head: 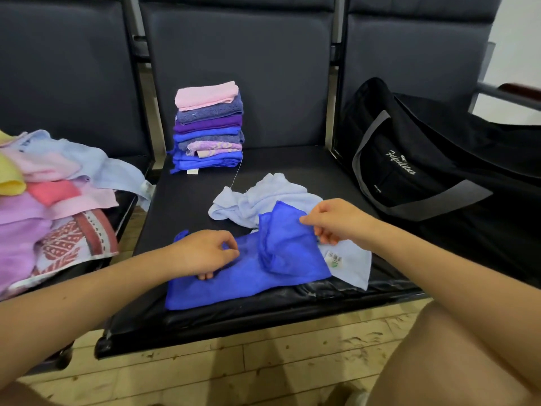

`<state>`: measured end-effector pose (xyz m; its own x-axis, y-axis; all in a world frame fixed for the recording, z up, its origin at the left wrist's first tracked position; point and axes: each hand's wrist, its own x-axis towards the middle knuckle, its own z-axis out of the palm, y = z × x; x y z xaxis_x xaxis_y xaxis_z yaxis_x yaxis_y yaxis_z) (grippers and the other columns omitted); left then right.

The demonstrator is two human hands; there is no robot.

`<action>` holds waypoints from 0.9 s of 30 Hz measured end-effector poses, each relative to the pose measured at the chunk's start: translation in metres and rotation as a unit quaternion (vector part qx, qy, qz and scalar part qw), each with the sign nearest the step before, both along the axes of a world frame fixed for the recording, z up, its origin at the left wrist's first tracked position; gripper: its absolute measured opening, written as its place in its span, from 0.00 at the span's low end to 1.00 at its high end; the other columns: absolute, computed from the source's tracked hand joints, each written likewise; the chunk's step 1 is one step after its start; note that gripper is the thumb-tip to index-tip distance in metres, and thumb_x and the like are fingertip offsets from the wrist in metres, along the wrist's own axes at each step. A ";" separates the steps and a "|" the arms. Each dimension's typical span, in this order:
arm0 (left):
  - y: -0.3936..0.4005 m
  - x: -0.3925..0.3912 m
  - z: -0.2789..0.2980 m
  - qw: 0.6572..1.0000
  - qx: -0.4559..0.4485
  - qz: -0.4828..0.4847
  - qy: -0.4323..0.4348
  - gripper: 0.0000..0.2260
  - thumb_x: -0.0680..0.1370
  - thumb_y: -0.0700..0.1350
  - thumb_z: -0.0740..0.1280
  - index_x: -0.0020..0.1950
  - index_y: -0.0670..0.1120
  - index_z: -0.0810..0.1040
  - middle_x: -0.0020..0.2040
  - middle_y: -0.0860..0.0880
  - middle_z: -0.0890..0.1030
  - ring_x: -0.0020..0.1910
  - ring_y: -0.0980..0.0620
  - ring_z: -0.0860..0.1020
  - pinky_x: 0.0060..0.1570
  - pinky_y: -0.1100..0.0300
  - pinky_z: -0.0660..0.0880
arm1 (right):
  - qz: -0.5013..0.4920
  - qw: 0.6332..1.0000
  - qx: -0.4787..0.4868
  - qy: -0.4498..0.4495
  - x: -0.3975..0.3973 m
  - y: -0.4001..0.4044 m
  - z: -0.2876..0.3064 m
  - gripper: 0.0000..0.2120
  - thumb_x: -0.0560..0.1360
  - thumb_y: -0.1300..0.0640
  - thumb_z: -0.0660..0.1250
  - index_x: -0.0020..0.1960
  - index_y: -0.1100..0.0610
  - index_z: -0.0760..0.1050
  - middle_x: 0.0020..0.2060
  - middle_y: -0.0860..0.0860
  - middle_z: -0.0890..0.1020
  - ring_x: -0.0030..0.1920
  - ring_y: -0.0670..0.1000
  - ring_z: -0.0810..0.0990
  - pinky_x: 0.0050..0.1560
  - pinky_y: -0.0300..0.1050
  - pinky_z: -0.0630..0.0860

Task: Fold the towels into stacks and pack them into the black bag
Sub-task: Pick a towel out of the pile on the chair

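Both our hands pinch one blue towel [251, 276] at the bench's [292, 171] front edge: left hand [205, 253], right hand [336, 221]. One pale towel [263, 200] lies beneath; one folded stack [208, 127] behind; one black bag [424, 159] at the right.

Dark padded bench seats [243, 68] — pale worn plank floor [234, 373] below.

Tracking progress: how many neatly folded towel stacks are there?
1: the folded stack stands at the back of the middle seat. Other towels lie loose; the black bag may hide more.
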<state>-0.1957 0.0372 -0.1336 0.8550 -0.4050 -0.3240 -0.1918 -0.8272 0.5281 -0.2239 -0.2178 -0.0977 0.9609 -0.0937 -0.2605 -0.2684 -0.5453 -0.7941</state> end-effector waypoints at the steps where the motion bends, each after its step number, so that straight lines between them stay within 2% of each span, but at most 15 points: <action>1: -0.002 -0.001 0.001 1.000 0.015 -0.001 -0.007 0.05 0.79 0.48 0.61 0.52 0.51 0.76 0.40 0.42 0.82 0.25 0.53 0.75 0.25 0.64 0.72 | 0.004 1.000 -0.006 0.022 -0.001 0.000 -0.002 0.10 0.75 0.56 0.69 0.39 0.59 0.71 0.30 0.54 0.76 0.25 0.49 0.75 0.24 0.38 0.69; 3: -0.006 -0.003 0.001 1.000 -0.002 0.013 -0.018 0.07 0.79 0.48 0.60 0.50 0.49 0.76 0.39 0.43 0.82 0.25 0.52 0.75 0.25 0.63 0.72 | 0.019 0.998 -0.031 0.059 -0.003 0.001 -0.004 0.11 0.76 0.53 0.69 0.43 0.59 0.71 0.32 0.54 0.78 0.26 0.49 0.77 0.26 0.38 0.72; 5: -0.013 -0.001 0.002 0.996 -0.070 0.051 -0.010 0.10 0.80 0.48 0.60 0.50 0.44 0.78 0.38 0.46 0.80 0.27 0.51 0.75 0.27 0.61 0.73 | 0.031 0.996 -0.046 0.069 -0.003 0.002 -0.008 0.11 0.76 0.52 0.69 0.44 0.59 0.72 0.34 0.54 0.78 0.28 0.48 0.77 0.27 0.37 0.73; 8: -0.030 0.001 0.008 0.972 -0.192 0.118 0.073 0.12 0.81 0.48 0.59 0.53 0.42 0.79 0.43 0.47 0.80 0.30 0.51 0.74 0.27 0.61 0.74 | 0.036 0.999 -0.008 0.031 -0.001 0.004 -0.012 0.07 0.76 0.55 0.68 0.43 0.57 0.73 0.33 0.52 0.76 0.28 0.47 0.74 0.28 0.37 0.71; 10: -0.042 0.001 0.011 0.950 -0.238 0.147 0.137 0.13 0.80 0.49 0.60 0.55 0.42 0.78 0.45 0.46 0.79 0.31 0.52 0.74 0.27 0.64 0.74 | 0.039 0.999 0.021 0.000 0.001 0.005 -0.012 0.04 0.76 0.57 0.67 0.46 0.58 0.76 0.33 0.51 0.76 0.30 0.48 0.73 0.30 0.37 0.70; 12: -0.051 0.002 0.009 0.933 -0.268 0.173 0.169 0.12 0.80 0.50 0.62 0.53 0.42 0.78 0.44 0.46 0.75 0.32 0.52 0.73 0.26 0.65 0.73 | 0.043 0.998 0.040 -0.012 0.002 0.005 -0.011 0.04 0.77 0.59 0.65 0.48 0.59 0.78 0.31 0.50 0.76 0.30 0.47 0.73 0.31 0.37 0.70; 15: -0.063 0.005 0.005 0.929 -0.280 0.195 0.146 0.08 0.78 0.49 0.65 0.45 0.46 0.72 0.40 0.47 0.71 0.34 0.51 0.70 0.27 0.64 0.71 | 0.046 0.998 0.050 -0.009 0.003 0.004 -0.011 0.05 0.77 0.62 0.65 0.46 0.57 0.80 0.28 0.48 0.76 0.29 0.45 0.73 0.30 0.35 0.70; 18: -0.069 0.006 0.002 0.919 -0.307 0.215 0.127 0.11 0.78 0.46 0.66 0.37 0.46 0.70 0.34 0.49 0.71 0.33 0.52 0.71 0.33 0.60 0.71 | 0.038 0.998 0.046 0.001 0.003 0.000 -0.015 0.04 0.76 0.62 0.66 0.45 0.55 0.78 0.30 0.50 0.77 0.30 0.47 0.74 0.31 0.38 0.71; 19: -0.070 0.006 0.001 0.912 -0.324 0.221 0.123 0.11 0.78 0.45 0.65 0.36 0.46 0.70 0.34 0.48 0.72 0.34 0.50 0.71 0.36 0.58 0.71 | 0.028 0.999 0.047 0.004 0.003 -0.001 -0.017 0.03 0.76 0.62 0.67 0.45 0.55 0.76 0.31 0.51 0.77 0.30 0.48 0.74 0.32 0.39 0.72; 21: -0.070 0.007 0.001 0.892 -0.368 0.240 0.104 0.06 0.79 0.44 0.62 0.42 0.45 0.71 0.41 0.44 0.75 0.40 0.48 0.73 0.43 0.54 0.70 | 0.011 0.998 0.062 0.009 0.002 -0.003 -0.019 0.05 0.75 0.59 0.69 0.44 0.56 0.73 0.33 0.53 0.78 0.32 0.50 0.75 0.33 0.40 0.73; 23: -0.070 0.006 0.004 0.858 -0.425 0.272 0.092 0.04 0.80 0.44 0.59 0.48 0.45 0.72 0.45 0.44 0.76 0.45 0.48 0.74 0.47 0.54 0.71 | 0.013 0.996 0.087 0.023 0.000 -0.003 -0.019 0.07 0.75 0.57 0.70 0.43 0.56 0.73 0.34 0.54 0.79 0.32 0.51 0.76 0.33 0.40 0.73; 25: -0.067 0.005 0.006 0.839 -0.452 0.291 0.089 0.07 0.81 0.44 0.57 0.46 0.45 0.72 0.44 0.45 0.77 0.43 0.49 0.75 0.43 0.59 0.72 | 0.031 0.994 0.099 0.043 -0.003 -0.001 -0.019 0.08 0.75 0.54 0.70 0.42 0.57 0.75 0.35 0.53 0.79 0.32 0.50 0.76 0.33 0.39 0.73; 27: -0.061 0.005 0.005 0.854 -0.422 0.298 0.055 0.09 0.82 0.42 0.56 0.41 0.46 0.69 0.40 0.47 0.74 0.37 0.51 0.72 0.35 0.60 0.68 | 0.042 0.995 0.072 0.058 -0.005 0.004 -0.018 0.11 0.75 0.49 0.70 0.42 0.57 0.76 0.35 0.52 0.78 0.33 0.49 0.75 0.33 0.38 0.72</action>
